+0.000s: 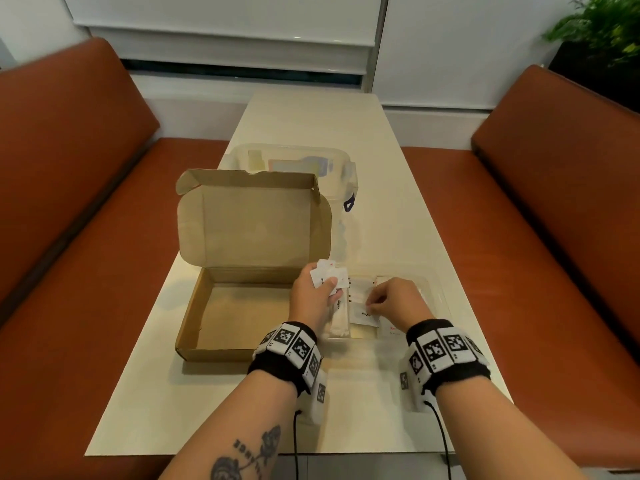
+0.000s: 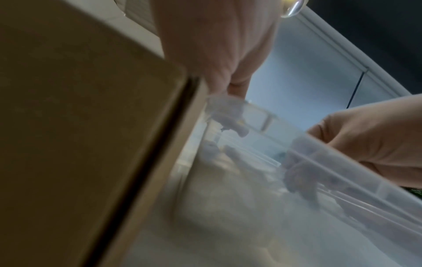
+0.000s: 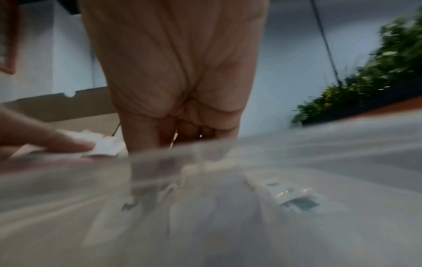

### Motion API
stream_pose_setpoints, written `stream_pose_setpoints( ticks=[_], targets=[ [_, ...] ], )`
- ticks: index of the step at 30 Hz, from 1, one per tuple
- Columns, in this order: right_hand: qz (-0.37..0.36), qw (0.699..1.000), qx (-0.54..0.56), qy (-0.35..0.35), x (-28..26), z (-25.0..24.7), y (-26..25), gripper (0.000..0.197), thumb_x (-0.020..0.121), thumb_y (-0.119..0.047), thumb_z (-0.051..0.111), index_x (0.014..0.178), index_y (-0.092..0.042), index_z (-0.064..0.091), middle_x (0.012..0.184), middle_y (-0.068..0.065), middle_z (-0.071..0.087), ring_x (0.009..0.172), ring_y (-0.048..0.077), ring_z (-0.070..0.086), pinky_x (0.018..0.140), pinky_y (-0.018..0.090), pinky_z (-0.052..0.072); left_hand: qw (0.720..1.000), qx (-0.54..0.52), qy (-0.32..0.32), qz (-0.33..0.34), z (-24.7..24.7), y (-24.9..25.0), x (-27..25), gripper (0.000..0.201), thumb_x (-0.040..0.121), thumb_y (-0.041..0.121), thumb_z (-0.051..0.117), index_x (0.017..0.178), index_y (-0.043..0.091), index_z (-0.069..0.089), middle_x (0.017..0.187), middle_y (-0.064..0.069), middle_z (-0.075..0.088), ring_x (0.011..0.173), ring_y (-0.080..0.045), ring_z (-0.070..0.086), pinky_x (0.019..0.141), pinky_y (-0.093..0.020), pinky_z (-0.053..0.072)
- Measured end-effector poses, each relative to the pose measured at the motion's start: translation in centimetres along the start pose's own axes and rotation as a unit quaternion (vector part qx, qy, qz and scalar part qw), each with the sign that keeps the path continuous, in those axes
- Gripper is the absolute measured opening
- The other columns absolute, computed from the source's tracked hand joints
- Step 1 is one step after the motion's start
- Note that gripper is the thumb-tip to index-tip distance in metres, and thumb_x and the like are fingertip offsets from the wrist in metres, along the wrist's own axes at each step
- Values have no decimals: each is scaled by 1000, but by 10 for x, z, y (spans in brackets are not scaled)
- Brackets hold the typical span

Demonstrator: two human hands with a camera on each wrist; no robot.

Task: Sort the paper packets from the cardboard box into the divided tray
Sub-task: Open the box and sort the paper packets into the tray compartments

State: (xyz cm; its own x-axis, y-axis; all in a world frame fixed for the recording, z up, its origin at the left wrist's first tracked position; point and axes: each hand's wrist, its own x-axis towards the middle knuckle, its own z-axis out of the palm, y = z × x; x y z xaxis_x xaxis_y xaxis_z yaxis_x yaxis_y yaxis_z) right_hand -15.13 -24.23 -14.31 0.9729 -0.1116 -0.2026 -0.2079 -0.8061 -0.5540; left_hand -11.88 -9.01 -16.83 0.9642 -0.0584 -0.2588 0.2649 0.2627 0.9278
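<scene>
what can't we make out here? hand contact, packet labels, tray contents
- Packet print: the fan of packets in the left hand is too small to read, head view.
- Right hand grip: fingertips hidden by its own knuckles; right wrist view blurred.
- Divided tray compartments: hands cover them; wrist views smeared.
- Clear lidded bin contents: box lid blocks it.

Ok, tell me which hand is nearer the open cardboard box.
Left. The left hand holds a bunch of white packets at the right wall of the cardboard box; the right hand is farther right, over the clear divided tray, pinching a packet.
</scene>
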Motion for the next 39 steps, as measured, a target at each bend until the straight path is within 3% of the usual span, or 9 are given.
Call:
stream_pose_setpoints(
  ticks=[5, 11, 15, 20, 24, 27, 32, 35, 39],
  targets=[
    [-27, 995, -92, 8, 5, 19, 1, 12, 85, -8, 61, 89, -10, 72, 92, 6, 70, 90, 20, 63, 76, 23, 44, 1000, 19, -7, 2, -3, -1, 3, 27, 92, -6, 52, 112, 12, 54, 107, -9, 61, 95, -17, 63, 69, -19, 57],
    [-45, 994, -58, 78, 3, 33, 9, 15, 75, -2, 66, 84, -11, 59, 85, -1, 46, 77, 16, 46, 65, 21, 31, 999, 46, -10, 7, -4, -3, 5, 27, 91, -4, 54, 111, 14, 55, 108, -9, 62, 91, -15, 65, 72, -22, 57],
    [-36, 994, -56, 83, 7, 35, 10, 24, 73, -1, 65, 76, -16, 47, 81, -1, 43, 73, 17, 43, 63, 23, 30, 998, 59, -16, 10, -5, -4, 5, 27, 91, -2, 55, 110, 17, 54, 107, -7, 62, 91, -12, 65, 69, -20, 57],
    [-31, 994, -43, 91, 7, 38, 12, 23, 74, -2, 65, 75, -15, 46, 78, -2, 43, 72, 17, 43, 62, 22, 29, 997, 74, -27, 3, -6, -3, 5, 29, 91, -2, 55, 114, 16, 53, 111, -8, 62, 96, -16, 64, 69, -19, 57],
    [-18, 986, 86, 141, 3, 30, 6, 4, 86, -18, 64, 86, -14, 61, 77, -3, 57, 70, 10, 50, 65, 21, 39, 997, 63, -45, -9, -6, 1, 4, 28, 91, -3, 54, 113, 15, 53, 111, -9, 61, 97, -19, 63, 73, -23, 58],
    [3, 967, 209, 142, 1, 22, -4, 13, 91, -22, 59, 88, -14, 68, 76, -2, 65, 67, 9, 56, 67, 21, 47, 996, 36, -72, -24, -6, 3, 2, 28, 92, -4, 54, 117, 8, 52, 111, -14, 60, 94, -22, 64, 71, -24, 59],
    [8, 950, 296, 98, -1, 14, -13, 11, 88, -14, 63, 80, -9, 66, 67, -2, 63, 58, 10, 58, 51, 14, 48, 994, -2, -95, -50, -2, 5, -4, 27, 96, 3, 52, 122, 10, 51, 110, -16, 62, 81, -24, 67, 63, -24, 59],
    [14, 947, 302, 111, -1, 12, -11, 10, 87, -12, 63, 79, -7, 65, 66, -1, 63, 57, 9, 59, 51, 14, 48, 996, 15, -77, -51, 2, 5, -5, 25, 97, 7, 51, 121, 13, 53, 106, -14, 63, 78, -28, 64, 64, -26, 59],
    [30, 938, 313, 147, -5, 4, 1, 11, 88, -10, 60, 77, -7, 63, 65, 3, 63, 58, 12, 59, 55, 20, 50, 1000, -8, -6, -28, 2, 7, -2, 17, 98, 6, 47, 107, 15, 58, 91, -5, 66, 73, -16, 64, 63, -23, 57]
  ],
)
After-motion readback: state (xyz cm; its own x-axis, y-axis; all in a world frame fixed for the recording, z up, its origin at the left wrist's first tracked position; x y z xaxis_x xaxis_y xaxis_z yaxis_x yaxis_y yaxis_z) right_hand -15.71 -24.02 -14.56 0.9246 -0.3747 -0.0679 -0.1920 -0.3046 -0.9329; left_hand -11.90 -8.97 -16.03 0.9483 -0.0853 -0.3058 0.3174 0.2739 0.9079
